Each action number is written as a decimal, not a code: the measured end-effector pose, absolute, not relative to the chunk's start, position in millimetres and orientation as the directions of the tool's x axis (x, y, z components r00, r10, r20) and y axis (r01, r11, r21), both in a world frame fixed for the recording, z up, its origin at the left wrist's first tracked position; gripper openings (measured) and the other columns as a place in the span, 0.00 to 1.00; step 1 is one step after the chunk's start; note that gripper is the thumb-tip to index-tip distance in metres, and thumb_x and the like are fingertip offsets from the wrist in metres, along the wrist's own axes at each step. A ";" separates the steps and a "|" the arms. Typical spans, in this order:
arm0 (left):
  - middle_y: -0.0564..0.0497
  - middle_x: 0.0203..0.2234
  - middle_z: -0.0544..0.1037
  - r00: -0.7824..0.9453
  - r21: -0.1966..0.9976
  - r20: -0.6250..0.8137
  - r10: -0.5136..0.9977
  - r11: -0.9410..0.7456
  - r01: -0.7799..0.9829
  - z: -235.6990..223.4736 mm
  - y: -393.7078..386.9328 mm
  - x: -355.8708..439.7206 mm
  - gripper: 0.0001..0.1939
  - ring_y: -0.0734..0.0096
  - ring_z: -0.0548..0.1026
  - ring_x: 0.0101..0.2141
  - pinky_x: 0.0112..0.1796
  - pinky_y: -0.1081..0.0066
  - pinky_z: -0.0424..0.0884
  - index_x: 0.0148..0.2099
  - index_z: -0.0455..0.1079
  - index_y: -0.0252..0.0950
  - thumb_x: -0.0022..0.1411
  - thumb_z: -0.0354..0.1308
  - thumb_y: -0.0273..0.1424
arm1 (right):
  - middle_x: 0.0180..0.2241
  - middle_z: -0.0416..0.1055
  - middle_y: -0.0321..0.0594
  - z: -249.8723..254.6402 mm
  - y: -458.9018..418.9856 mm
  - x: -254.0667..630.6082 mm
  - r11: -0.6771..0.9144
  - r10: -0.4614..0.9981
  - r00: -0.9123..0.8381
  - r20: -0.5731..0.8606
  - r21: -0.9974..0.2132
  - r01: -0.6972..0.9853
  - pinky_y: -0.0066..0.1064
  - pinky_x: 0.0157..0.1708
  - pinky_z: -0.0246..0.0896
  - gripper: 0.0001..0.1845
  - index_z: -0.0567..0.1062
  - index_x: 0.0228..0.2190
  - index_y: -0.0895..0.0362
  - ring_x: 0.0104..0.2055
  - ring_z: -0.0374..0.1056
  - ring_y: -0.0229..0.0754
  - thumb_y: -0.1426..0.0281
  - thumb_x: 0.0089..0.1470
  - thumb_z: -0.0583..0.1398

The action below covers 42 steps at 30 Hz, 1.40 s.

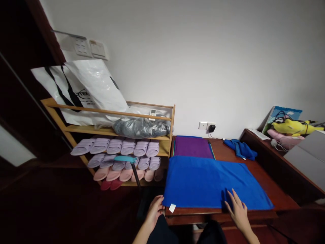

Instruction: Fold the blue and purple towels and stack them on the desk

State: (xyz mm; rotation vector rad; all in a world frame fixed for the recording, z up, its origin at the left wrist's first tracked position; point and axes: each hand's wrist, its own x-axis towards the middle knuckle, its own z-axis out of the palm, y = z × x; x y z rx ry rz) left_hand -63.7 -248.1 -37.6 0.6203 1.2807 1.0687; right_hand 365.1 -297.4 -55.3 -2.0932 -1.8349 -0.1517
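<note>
A blue towel [203, 183] lies spread out flat over the front of the reddish-brown wooden table, with a small white tag [172, 207] sticking out at its near left corner. My left hand [154, 210] is at that corner, its fingers curled and closed on the towel's edge. Over the near right part of the towel, my right hand [238, 209] has its fingers spread, fingertips on or just above the cloth; it grips nothing. Behind the blue towel, partly covered by it, lies a folded purple towel [192, 146] with other cloth edges showing under it.
A crumpled blue cloth [240, 149] lies at the table's back right. Left of the table stands a wooden shoe rack [170, 135] with several slippers [127, 147] and a white bag [96, 86]. A black plug [211, 128] sits in the wall socket.
</note>
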 end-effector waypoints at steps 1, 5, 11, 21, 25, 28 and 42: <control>0.58 0.20 0.70 -0.067 0.874 -0.441 0.895 0.412 -0.256 -36.5 -246.6 -60.5 0.23 0.78 0.67 0.19 0.20 0.77 0.56 0.36 0.68 0.38 0.42 0.63 0.48 | 0.64 0.48 0.45 -52.2 -294.3 358.1 -0.072 0.943 0.132 0.304 -0.200 0.977 0.53 0.55 0.51 0.30 0.59 0.57 0.47 0.63 0.50 0.49 0.50 0.57 0.44; 0.59 0.19 0.69 -0.054 0.929 -0.361 0.931 0.354 -0.109 -34.0 -244.5 -56.2 0.21 0.79 0.64 0.18 0.19 0.77 0.54 0.30 0.68 0.37 0.36 0.67 0.45 | 0.65 0.47 0.42 -57.3 -287.4 341.7 -0.043 0.962 0.106 0.253 -0.243 0.969 0.53 0.56 0.49 0.31 0.51 0.60 0.44 0.65 0.46 0.48 0.51 0.58 0.44; 0.53 0.23 0.73 -0.114 0.956 -0.246 0.963 0.261 0.137 -33.2 -248.3 -67.4 0.19 0.65 0.72 0.25 0.29 0.65 0.69 0.34 0.69 0.37 0.39 0.63 0.41 | 0.65 0.46 0.40 -77.1 -291.6 342.7 -0.063 0.967 0.121 0.223 -0.250 0.966 0.50 0.58 0.48 0.33 0.51 0.61 0.45 0.66 0.42 0.47 0.50 0.57 0.45; 0.48 0.61 0.61 0.376 0.460 0.221 0.900 -0.436 0.773 -14.5 -251.6 -34.8 0.23 0.64 0.58 0.60 0.56 0.54 0.58 0.62 0.56 0.43 0.65 0.40 0.30 | 0.65 0.42 0.39 -71.0 -295.3 307.1 -0.027 0.974 0.071 0.215 -0.201 0.979 0.48 0.59 0.46 0.33 0.46 0.62 0.46 0.66 0.39 0.45 0.51 0.58 0.44; 0.50 0.64 0.52 0.422 0.329 0.122 0.899 -0.437 0.837 -21.6 -260.1 -41.2 0.30 0.65 0.52 0.62 0.57 0.51 0.55 0.66 0.44 0.46 0.63 0.39 0.24 | 0.65 0.43 0.38 -73.2 -296.8 309.3 -0.042 0.976 0.083 0.203 -0.199 0.979 0.47 0.59 0.46 0.33 0.46 0.62 0.46 0.66 0.39 0.44 0.51 0.58 0.44; 0.51 0.65 0.49 0.430 0.278 0.100 0.897 -0.440 0.854 -22.4 -267.7 -43.9 0.32 0.64 0.50 0.63 0.58 0.49 0.51 0.66 0.39 0.45 0.62 0.37 0.22 | 0.65 0.43 0.38 -71.1 -294.7 313.0 -0.062 0.978 0.100 0.181 -0.205 0.977 0.47 0.60 0.46 0.33 0.48 0.61 0.45 0.66 0.40 0.44 0.50 0.57 0.44; 0.53 0.65 0.47 0.429 0.267 0.109 0.896 -0.443 0.856 -26.0 -305.3 -51.2 0.35 0.62 0.52 0.62 0.58 0.50 0.52 0.67 0.30 0.46 0.62 0.43 0.27 | 0.62 0.53 0.33 -71.8 -327.5 447.5 -0.381 0.873 0.459 0.165 -0.359 0.852 0.61 0.54 0.47 0.33 0.55 0.58 0.36 0.63 0.49 0.53 0.49 0.50 0.41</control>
